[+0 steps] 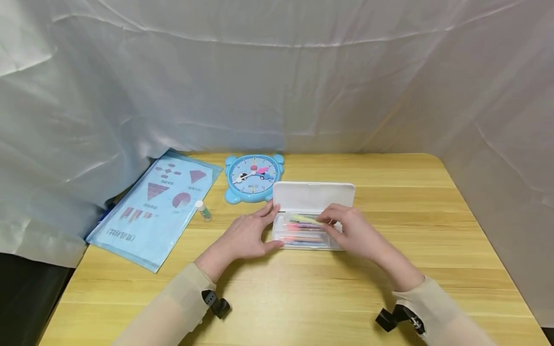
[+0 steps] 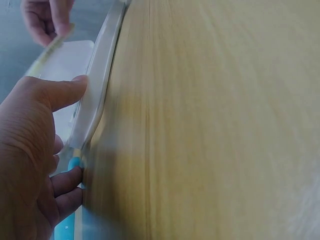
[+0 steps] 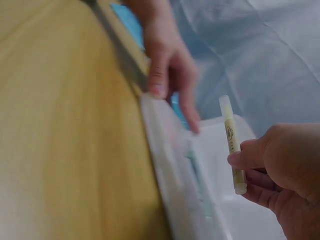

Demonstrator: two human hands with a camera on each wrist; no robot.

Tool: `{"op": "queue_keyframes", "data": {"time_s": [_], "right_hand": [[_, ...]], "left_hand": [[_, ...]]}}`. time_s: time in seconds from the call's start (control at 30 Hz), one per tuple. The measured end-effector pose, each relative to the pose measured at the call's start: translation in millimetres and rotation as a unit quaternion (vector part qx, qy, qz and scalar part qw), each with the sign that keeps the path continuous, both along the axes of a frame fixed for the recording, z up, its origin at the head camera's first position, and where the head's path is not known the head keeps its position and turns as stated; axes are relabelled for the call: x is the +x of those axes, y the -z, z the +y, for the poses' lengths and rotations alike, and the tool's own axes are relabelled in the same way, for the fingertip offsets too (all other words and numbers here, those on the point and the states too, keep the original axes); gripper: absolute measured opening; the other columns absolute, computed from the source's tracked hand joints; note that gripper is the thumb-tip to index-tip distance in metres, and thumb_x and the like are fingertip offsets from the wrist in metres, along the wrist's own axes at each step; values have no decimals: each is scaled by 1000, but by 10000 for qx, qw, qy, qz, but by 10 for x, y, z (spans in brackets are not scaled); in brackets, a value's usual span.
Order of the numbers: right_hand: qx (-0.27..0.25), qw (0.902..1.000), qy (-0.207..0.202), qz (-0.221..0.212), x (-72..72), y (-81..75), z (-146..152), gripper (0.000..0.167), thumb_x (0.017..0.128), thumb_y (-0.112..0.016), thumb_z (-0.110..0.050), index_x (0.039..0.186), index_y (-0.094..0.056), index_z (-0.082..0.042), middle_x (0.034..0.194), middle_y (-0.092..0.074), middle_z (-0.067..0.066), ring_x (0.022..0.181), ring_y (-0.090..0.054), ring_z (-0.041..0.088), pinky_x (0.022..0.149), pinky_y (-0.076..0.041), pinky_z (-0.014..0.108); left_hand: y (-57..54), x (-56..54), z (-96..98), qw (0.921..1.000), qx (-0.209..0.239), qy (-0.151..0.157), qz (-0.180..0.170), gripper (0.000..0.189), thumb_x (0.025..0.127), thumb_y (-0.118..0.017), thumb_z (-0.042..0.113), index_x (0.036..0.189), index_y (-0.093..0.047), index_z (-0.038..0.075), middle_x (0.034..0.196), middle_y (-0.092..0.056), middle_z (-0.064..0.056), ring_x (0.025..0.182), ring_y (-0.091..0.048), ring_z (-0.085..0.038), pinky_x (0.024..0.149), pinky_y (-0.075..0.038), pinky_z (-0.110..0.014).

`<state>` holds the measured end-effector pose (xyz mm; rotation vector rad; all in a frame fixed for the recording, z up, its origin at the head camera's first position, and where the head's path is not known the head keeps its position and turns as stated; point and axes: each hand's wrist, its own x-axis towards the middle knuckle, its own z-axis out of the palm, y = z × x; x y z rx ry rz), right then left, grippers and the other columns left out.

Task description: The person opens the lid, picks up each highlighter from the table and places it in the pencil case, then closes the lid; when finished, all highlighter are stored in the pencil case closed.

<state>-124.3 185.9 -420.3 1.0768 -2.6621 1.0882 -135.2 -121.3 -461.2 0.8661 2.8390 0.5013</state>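
Note:
A white pencil case (image 1: 313, 196) lies on the table with its lid raised, several colored pens (image 1: 300, 239) inside. My left hand (image 1: 248, 234) holds the case across its left end, thumb at the front edge and fingers toward the hinge. Between the thumb and fingers of my right hand (image 1: 352, 233) is a pale yellow highlighter (image 3: 233, 150), pinched near its lower end. Its cap end points away from my palm in the right wrist view. In the head view the highlighter overlaps the case's tray.
A blue toy clock (image 1: 253, 177) lies just behind the left end of the case. Left of it is a light blue document folder (image 1: 157, 211) with printed charts. A glue stick (image 1: 203, 210) is beside the folder. Grey cloth (image 1: 277, 86) hangs behind the table.

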Motion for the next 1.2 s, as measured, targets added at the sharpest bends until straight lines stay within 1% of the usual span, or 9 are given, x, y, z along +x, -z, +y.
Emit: {"op": "queue_keyframes", "data": {"time_s": [0.07, 0.17, 0.23, 0.3, 0.4, 0.57, 0.8, 1.03, 1.2], "right_hand": [[261, 9995, 49, -191, 21, 38, -65, 18, 93, -76, 4, 110, -79, -3, 102, -73, 1, 91, -69, 13, 81, -60, 37], [629, 9976, 58, -273, 40, 124, -134, 17, 95, -76, 0, 111, -78, -5, 104, -72, 0, 95, -68, 14, 85, -60, 38], [767, 9969, -31, -170, 45, 190, -156, 17, 95, -75, 1, 110, -79, -5, 105, -72, 1, 97, -68, 16, 87, -59, 38], [834, 9964, -134, 32, 47, 250, -168, 17, 93, -76, 3, 108, -79, -4, 105, -72, 2, 99, -69, 18, 89, -59, 40], [877, 9956, -190, 257, 57, 295, -183, 16, 91, -76, 5, 105, -79, -3, 103, -70, 2, 98, -68, 19, 90, -58, 41], [993, 9939, -158, 453, 74, 297, -204, 15, 92, -77, 3, 105, -81, -3, 101, -67, 2, 97, -66, 19, 88, -58, 39], [1277, 9904, -191, 497, 82, 276, -219, 17, 95, -73, 4, 107, -82, -3, 101, -64, 1, 97, -64, 17, 87, -57, 38], [1069, 9929, -137, 512, 84, 322, -232, 18, 91, -72, 9, 99, -81, -5, 97, -66, 0, 94, -66, 17, 86, -59, 36], [953, 9946, -94, 392, 73, 284, -199, 15, 91, -76, 5, 101, -81, -6, 98, -69, -1, 93, -67, 16, 85, -59, 36]], "left_hand": [[-3, -3, 3, 10000, 15, 3, -7, 100, 93, -67, 68, 167, -29, 13, 172, -23, -8, 127, -64, -36, 84, -56, -40], [-12, -1, 6, 10000, 5, -7, -27, 99, 93, -66, 69, 167, -28, 15, 172, -22, -7, 130, -61, -36, 90, -56, -43], [-22, 1, 12, 10000, -7, -3, -33, 99, 93, -66, 69, 167, -27, 15, 172, -21, -7, 132, -60, -36, 93, -55, -44], [-28, 2, 17, 10000, -25, 0, -30, 99, 93, -66, 69, 167, -27, 15, 172, -21, -7, 133, -59, -36, 95, -55, -44], [-34, 3, 23, 10000, -7, 7, -13, 100, 93, -67, 69, 167, -29, 14, 172, -22, -8, 133, -59, -36, 95, -55, -44], [-30, 0, 23, 10000, -8, 3, 14, 100, 93, -68, 68, 167, -29, 13, 172, -23, -9, 132, -61, -36, 94, -55, -43], [-17, 2, 10, 10000, 7, 8, 50, 100, 93, -68, 67, 167, -30, 12, 172, -24, -9, 131, -61, -36, 95, -55, -45], [-4, 7, 0, 10000, 31, -4, 45, 99, 92, -68, 67, 167, -31, 12, 172, -25, -9, 132, -60, -36, 96, -55, -46], [-3, 5, 2, 10000, 29, -22, 15, 100, 92, -68, 68, 167, -30, 13, 172, -24, -9, 128, -63, -36, 91, -56, -43]]}}
